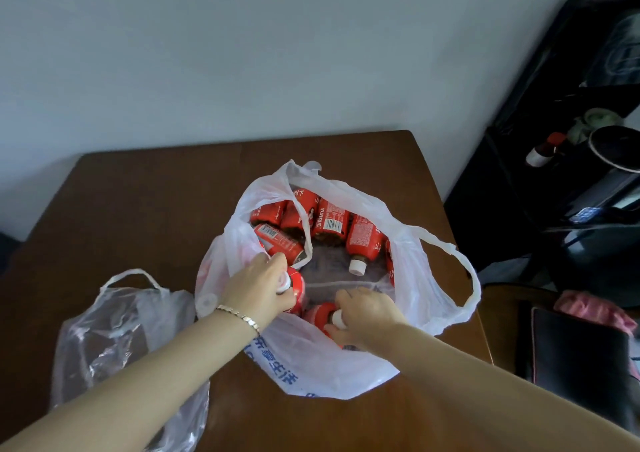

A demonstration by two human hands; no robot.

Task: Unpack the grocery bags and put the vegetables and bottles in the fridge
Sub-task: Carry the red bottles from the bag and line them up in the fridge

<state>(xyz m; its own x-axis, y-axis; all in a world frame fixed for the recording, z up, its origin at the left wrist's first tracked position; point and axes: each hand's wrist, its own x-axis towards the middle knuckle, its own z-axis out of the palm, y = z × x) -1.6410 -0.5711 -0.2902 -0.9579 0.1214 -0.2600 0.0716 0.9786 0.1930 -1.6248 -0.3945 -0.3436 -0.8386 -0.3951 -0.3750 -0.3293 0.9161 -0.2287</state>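
Observation:
A white plastic grocery bag (426, 264) with blue print stands open on the brown table (138, 209). Inside lie several red-labelled bottles with white caps, one of them (363, 240) at the far right. My left hand (256, 287) grips the top of a red bottle (298, 287) at the bag's near left. My right hand (367, 313) grips another red bottle (318, 315) around its white cap at the bag's near edge. Both hands are inside the bag's mouth.
A crumpled clear plastic bag (114, 330) lies on the table to the left. A dark shelf unit (571, 174) with assorted items stands at the right. A black chair or bag (578, 351) with pink cloth sits beside the table's right edge.

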